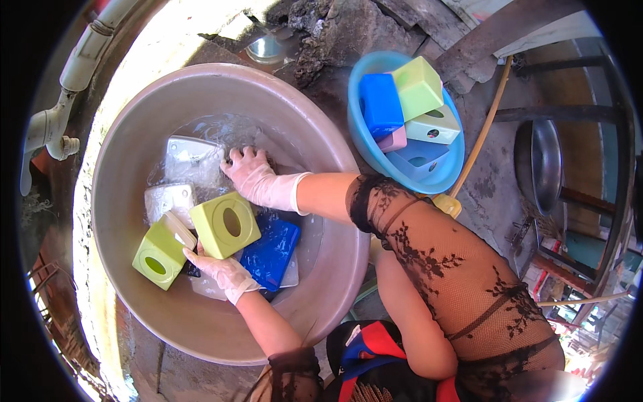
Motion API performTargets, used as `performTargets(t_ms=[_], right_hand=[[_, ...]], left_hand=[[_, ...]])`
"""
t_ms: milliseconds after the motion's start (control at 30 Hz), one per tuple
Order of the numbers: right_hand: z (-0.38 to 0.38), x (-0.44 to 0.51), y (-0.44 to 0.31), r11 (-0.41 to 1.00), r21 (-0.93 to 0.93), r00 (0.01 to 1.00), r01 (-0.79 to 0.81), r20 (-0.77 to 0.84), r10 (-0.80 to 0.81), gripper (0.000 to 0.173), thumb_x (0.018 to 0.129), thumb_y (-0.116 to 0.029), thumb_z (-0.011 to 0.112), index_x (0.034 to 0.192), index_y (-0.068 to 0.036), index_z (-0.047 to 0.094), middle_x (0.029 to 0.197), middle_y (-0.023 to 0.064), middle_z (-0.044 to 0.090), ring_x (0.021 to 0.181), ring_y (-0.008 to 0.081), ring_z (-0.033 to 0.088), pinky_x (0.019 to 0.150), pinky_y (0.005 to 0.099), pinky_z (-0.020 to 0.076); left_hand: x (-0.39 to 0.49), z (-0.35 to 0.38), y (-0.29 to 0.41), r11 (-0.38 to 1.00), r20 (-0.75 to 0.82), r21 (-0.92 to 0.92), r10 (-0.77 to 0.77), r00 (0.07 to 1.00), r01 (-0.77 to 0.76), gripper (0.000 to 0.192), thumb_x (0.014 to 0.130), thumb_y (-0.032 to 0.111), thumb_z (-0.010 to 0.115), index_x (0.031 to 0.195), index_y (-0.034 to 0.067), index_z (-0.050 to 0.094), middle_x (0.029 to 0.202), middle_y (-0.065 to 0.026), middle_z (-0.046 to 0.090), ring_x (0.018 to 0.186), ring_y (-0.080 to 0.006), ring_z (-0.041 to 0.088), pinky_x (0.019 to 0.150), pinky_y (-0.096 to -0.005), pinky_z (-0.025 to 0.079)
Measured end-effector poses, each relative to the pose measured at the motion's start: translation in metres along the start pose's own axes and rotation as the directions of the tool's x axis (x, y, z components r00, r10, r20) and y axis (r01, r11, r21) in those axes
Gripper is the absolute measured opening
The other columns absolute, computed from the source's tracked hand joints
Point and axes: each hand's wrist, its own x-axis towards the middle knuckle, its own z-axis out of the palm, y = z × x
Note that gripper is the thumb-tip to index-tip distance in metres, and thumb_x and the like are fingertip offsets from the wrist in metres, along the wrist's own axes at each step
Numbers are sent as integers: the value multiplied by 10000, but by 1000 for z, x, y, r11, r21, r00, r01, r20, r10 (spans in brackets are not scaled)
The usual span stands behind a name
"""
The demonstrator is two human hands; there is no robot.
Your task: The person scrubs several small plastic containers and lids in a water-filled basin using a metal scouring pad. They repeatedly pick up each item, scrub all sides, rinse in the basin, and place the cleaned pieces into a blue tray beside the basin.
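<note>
Both my hands wear thin translucent gloves and work inside a wide, pinkish-grey plastic basin [145, 105] with shallow water. My left hand [226, 276] grips the lower edge of a yellow-green plastic tissue box cover [216, 226], its oval opening facing up towards me. Left of it lies a lime-green tissue box cover [161, 251], tilted on its side. With fingers spread, my right hand [251, 173] reaches down at the water, next to a wet white plastic piece [193, 161]. A smaller white piece [170, 201] and a blue plastic piece [271, 251] lie wet nearby.
A light-blue basin [359, 125] at upper right holds several tissue box covers, including a blue one [382, 105] and a pale green one [417, 85]. White pipes [83, 55] run along the left. A yellow hose [482, 130] and a metal bowl [546, 166] are at right.
</note>
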Motion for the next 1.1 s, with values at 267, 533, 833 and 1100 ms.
performTargets(t_ms=[267,533,833,1100], right_hand=[[22,-3,23,989,59,956,132,257,-143,351,897,-183,480,1227,-258,573,1328,50,469,1188,318,471,933,534,405],[-56,-26,-37,873,358,923,331,-313,-222,278,748,-261,624,1022,-234,660,1064,52,579,1008,273,530,813,433,448],[-35,-53,-53,836,259,873,484,-212,-439,394,693,-281,691,1053,-156,595,1002,86,544,958,274,557,713,419,523],[-22,5,19,933,267,968,-241,-7,252,410,750,-312,643,1121,-144,590,1084,134,557,1016,328,552,829,439,481]], left_hand=[[-1,-2,-10,955,333,293,-65,941,-38,585,803,447,692,1187,24,564,1120,-96,596,977,-213,579,832,-369,475],[28,-16,-39,984,396,-91,-106,912,154,514,871,329,643,1239,3,496,1174,-154,570,1033,-262,582,882,-394,479],[4,-18,-52,994,504,-28,-76,860,105,408,953,285,482,1274,35,456,1233,-124,527,1118,-206,530,941,-330,440],[-34,38,-20,942,189,-250,-180,965,224,474,981,366,424,1289,7,459,1220,-120,561,1069,-229,563,954,-341,446]])
